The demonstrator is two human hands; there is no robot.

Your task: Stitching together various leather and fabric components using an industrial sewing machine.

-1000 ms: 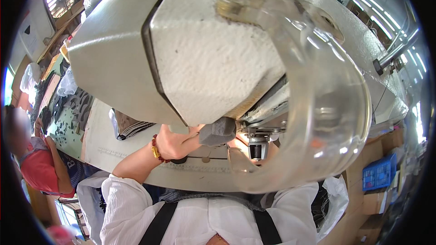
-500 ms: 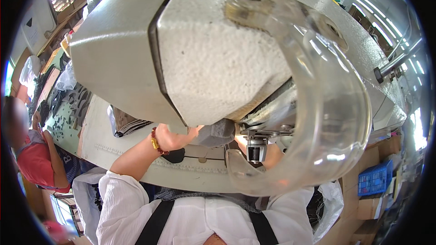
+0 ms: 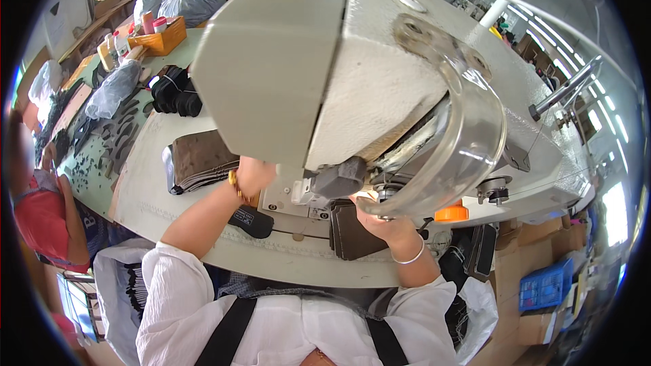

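Note:
A large cream sewing machine [image 3: 271, 61] with a clear curved plastic guard [image 3: 485, 142] fills the middle of the view. My left hand [image 3: 257, 175], with a beaded bracelet, reaches in behind its head, which hides the fingers. Beside that wrist lies a stack of brown fabric or leather pieces [image 3: 200, 159]. My right hand [image 3: 385, 225] is below the guard, close to the needle area, with its fingertips mostly covered. Touching or just left of that hand lie dark brown pieces with stitched edges [image 3: 354, 234]. A black rounded item [image 3: 253, 222] rests near my left forearm.
An orange knob or cap [image 3: 451, 212] sits right of my right hand. Bundled black pieces [image 3: 175, 93] and an orange box [image 3: 163, 37] are at the back left. A person in red [image 3: 47, 224] works at the left. A blue crate [image 3: 546, 285] stands lower right.
The view has shifted, so the machine appears farther right and the guard smaller. My right hand and the brown pieces beside it now show, as does more of the stack by my left hand.

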